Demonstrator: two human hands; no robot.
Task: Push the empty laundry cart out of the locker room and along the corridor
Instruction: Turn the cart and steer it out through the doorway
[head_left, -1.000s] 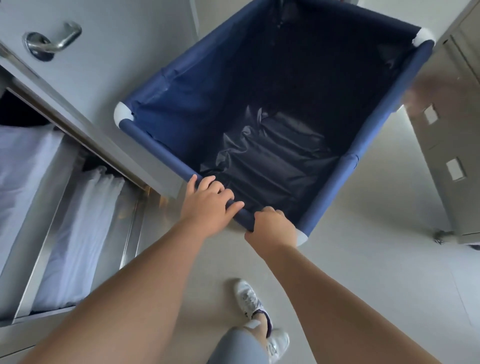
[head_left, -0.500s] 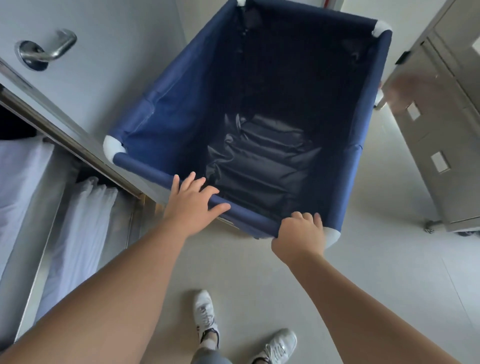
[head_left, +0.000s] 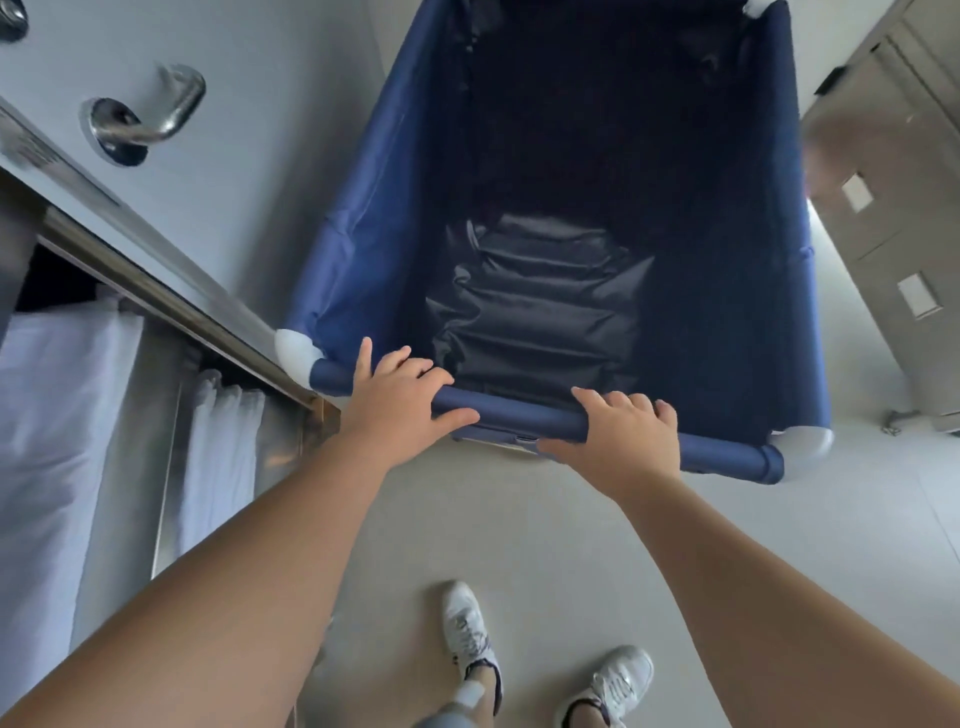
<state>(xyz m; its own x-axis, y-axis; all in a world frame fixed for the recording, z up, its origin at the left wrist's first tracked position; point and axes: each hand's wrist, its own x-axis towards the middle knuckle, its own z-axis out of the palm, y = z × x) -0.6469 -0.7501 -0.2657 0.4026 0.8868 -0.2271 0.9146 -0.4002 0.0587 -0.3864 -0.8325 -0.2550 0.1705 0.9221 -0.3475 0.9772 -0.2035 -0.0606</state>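
Note:
The laundry cart (head_left: 358, 218) is a deep blue fabric bin with white corner caps, seen from above straight ahead of me. Only a dark crumpled liner lies at its bottom. My left hand (head_left: 400, 395) rests over the near top rail close to the left corner, fingers curled on it. My right hand (head_left: 621, 431) wraps the same rail further right. Both arms are stretched forward.
A grey door with a metal lever handle (head_left: 150, 117) stands just left of the cart. A steel shelf unit with white linen (head_left: 57, 415) is at my left. Metal lockers (head_left: 893, 228) line the right. My white shoes (head_left: 470, 639) stand on pale floor.
The cart has turned so its near rail faces me squarely and has rolled forward. My right hand slid left along the rail, and my left hand closed onto it.

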